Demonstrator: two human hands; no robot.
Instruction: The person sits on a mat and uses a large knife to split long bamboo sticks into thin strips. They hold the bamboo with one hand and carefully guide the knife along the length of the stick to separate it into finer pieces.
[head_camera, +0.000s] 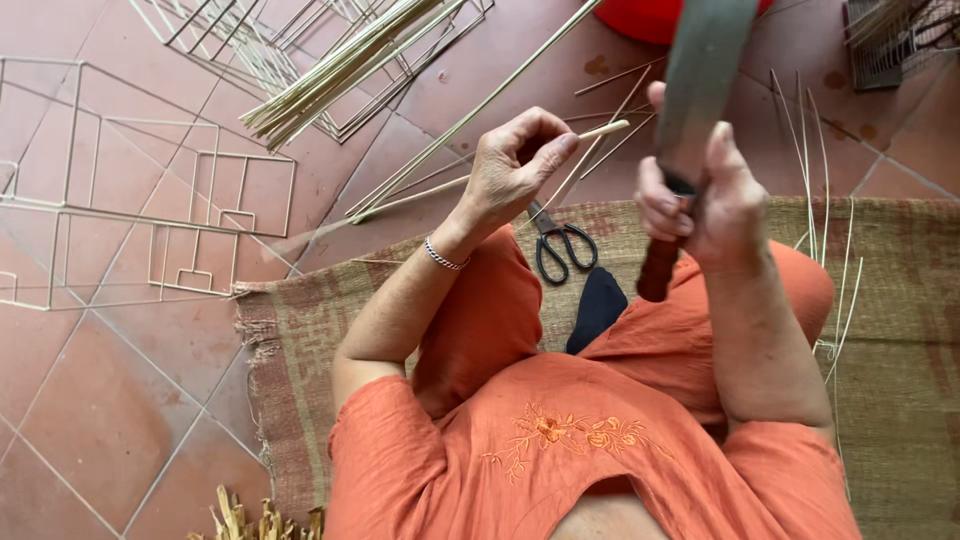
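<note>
My left hand (512, 165) pinches a thin pale bamboo stick (603, 129) between thumb and fingers, its end pointing right toward the blade. My right hand (700, 195) grips the dark wooden handle of a large knife (700, 70), whose broad grey blade points up and away from me. The stick's tip lies just left of the blade. I sit on a woven mat (900, 330) in orange clothes, with black scissors (560, 245) on the mat past my knees.
A bundle of bamboo sticks (340, 70) lies on wire-like stick frames (150, 180) on the red tiled floor. Loose thin strips (815, 150) are scattered at right. A red container (640, 15) stands at the top, a dark cloth (597, 305) between my knees.
</note>
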